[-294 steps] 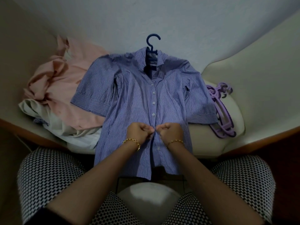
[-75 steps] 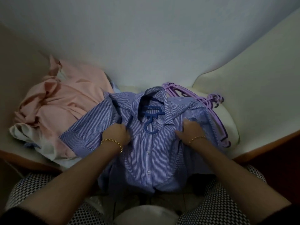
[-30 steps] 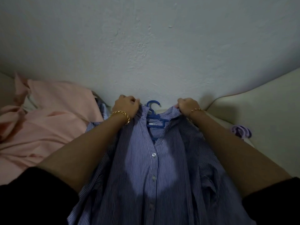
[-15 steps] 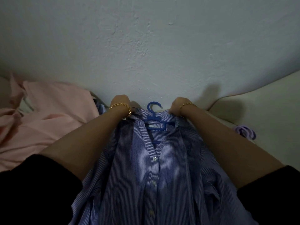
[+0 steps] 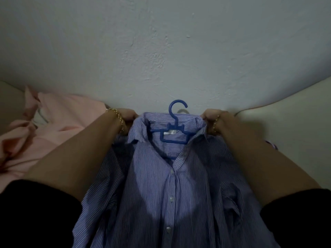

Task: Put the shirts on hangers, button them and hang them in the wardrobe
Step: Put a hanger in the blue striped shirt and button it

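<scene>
A blue-and-white striped shirt (image 5: 172, 185) hangs buttoned down its front on a blue plastic hanger (image 5: 174, 126), whose hook sticks up out of the collar. I hold the shirt up in front of a pale wall. My left hand (image 5: 126, 117) grips the left shoulder beside the collar. My right hand (image 5: 213, 118) grips the right shoulder. Both hands' fingers curl behind the cloth and are mostly hidden. The sleeves hang folded at the sides.
A pile of pink shirts (image 5: 44, 129) lies at the left on a cream sofa (image 5: 286, 126). A sliver of purple hanger (image 5: 272, 144) shows behind my right forearm. The wall (image 5: 161, 51) fills the upper view.
Since the buttoning on my lap, I gathered the shirt and lifted it by its shoulders. In the last second my hands spread a little wider and the collar opened flatter.
</scene>
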